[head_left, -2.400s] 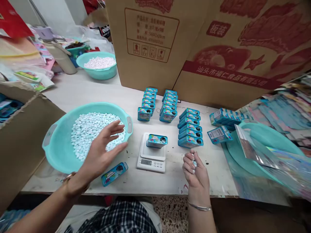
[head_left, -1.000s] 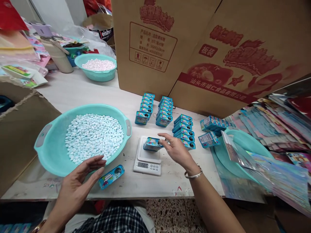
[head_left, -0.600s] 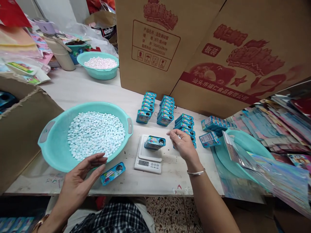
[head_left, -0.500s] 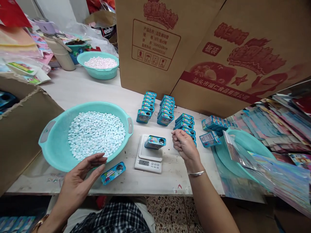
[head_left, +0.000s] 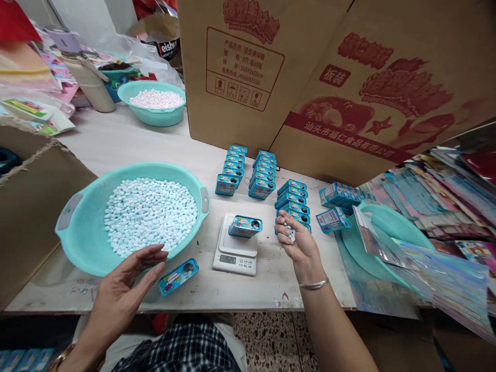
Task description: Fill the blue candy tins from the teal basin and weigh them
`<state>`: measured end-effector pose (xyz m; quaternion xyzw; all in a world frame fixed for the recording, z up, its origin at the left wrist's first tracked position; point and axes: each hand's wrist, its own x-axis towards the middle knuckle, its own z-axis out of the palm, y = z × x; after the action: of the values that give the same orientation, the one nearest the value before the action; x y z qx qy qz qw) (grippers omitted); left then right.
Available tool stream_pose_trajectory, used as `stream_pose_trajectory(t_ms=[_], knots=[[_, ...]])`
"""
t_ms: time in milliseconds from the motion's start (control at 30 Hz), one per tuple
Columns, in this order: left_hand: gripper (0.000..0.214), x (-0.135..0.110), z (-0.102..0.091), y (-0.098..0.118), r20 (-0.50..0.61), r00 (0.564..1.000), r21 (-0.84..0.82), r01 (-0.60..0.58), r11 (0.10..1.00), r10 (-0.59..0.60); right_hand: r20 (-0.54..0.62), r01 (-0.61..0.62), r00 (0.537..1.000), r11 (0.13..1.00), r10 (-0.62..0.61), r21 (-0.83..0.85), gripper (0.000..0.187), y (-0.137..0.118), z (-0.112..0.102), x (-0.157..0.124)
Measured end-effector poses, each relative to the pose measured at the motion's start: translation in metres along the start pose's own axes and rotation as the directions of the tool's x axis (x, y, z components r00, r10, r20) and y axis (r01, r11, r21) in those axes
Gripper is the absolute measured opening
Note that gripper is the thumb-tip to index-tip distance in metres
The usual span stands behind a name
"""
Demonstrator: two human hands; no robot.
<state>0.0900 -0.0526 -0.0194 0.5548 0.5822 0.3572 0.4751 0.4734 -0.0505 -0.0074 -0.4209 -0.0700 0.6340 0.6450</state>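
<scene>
Places go by a clock centred on the scale (head_left: 237,247), twelve pointing away from me. Item: the scale, white, flat on the bench (head_left: 209,298), readout too blurred to read. Item: one blue tin (head_left: 242,226), upright on the weighing plate, round hole uppermost — so placed, I judge, that its weight registers while it can be topped up. Item: my right hand (head_left: 300,245), three o'clock, fingers curled around several pale candies (head_left: 291,235), cupped presumably to stop spills. Item: my left hand (head_left: 124,283), eight o'clock, just beside the basin (head_left: 79,248), fingers loosely bent, thumb apart, gripping nothing that I can see. Item: the basin, turquoise, nine o'clock, holding pale blue sweets (head_left: 151,212), probably kept near for easy reach. Item: a second tin (head_left: 178,277), eight o'clock, set slantwise between left hand and scale. Item: three files of tins (head_left: 262,191), twelve to two o'clock, lined up perhaps for tidy counting. Item: a smaller bowl (head_left: 155,119) of pinkish sweets, eleven o'clock — near the carton (head_left: 248,124), likely out of the way.
</scene>
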Motion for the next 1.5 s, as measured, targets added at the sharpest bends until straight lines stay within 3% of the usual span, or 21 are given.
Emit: stream_pose_trajectory(t_ms=[100, 200, 267, 333, 433, 500, 567, 900, 1233, 1500], knots=[[0.048, 0.0, 0.0, -0.002, 0.001, 1.0, 0.003, 0.006, 1.0, -0.006, 0.027, 0.111, 0.994, 0.965, -0.107, -0.238, 0.022, 0.002, 0.01, -0.002], [0.049, 0.0, 0.0, -0.003, 0.004, 1.0, 0.01, 0.011, 1.0, -0.011, 0.105, 0.183, 0.983, 0.843, -0.151, -0.505, 0.026, 0.006, 0.018, -0.001], [0.048, 0.0, 0.0, -0.004, 0.005, 1.0, 0.009, 0.003, 1.0, -0.003, 0.17, 0.249, 0.968, 0.688, -0.182, -0.682, 0.029, 0.008, 0.022, 0.001], [0.048, 0.0, 0.0, -0.006, 0.008, 1.0, 0.007, -0.01, 1.0, 0.01, 0.246, 0.332, 0.94, 0.473, -0.236, -0.816, 0.031, 0.01, 0.026, 0.001], [0.048, 0.0, 0.001, -0.008, 0.01, 1.0, 0.009, -0.028, 1.0, 0.028, 0.324, 0.385, 0.896, 0.168, -0.303, -0.907, 0.032, 0.014, 0.034, 0.0], [0.048, 0.0, 0.001, -0.009, 0.004, 0.999, 0.016, -0.033, 0.999, 0.033, 0.361, 0.39, 0.882, 0.038, -0.304, -0.92, 0.032, 0.016, 0.039, 0.0], [0.049, 0.0, 0.001, -0.009, 0.0, 0.999, 0.024, -0.035, 0.999, 0.035, 0.39, 0.397, 0.875, -0.036, -0.285, -0.917, 0.031, 0.017, 0.043, -0.001], [0.048, 0.0, 0.003, -0.009, -0.018, 0.999, 0.015, -0.034, 0.999, 0.035, 0.371, 0.34, 0.903, -0.165, -0.217, -0.926, 0.025, 0.014, 0.043, -0.004], [0.047, 0.001, 0.002, -0.009, 0.0, 0.999, -0.001, -0.052, 0.999, 0.052, 0.377, 0.369, 0.878, -0.085, -0.294, -0.925, 0.029, 0.013, 0.038, -0.009], [0.048, 0.001, 0.003, -0.008, -0.023, 0.999, 0.0, -0.035, 0.999, 0.035, 0.39, 0.367, 0.874, -0.131, -0.291, -0.921, 0.028, 0.011, 0.04, -0.012]])
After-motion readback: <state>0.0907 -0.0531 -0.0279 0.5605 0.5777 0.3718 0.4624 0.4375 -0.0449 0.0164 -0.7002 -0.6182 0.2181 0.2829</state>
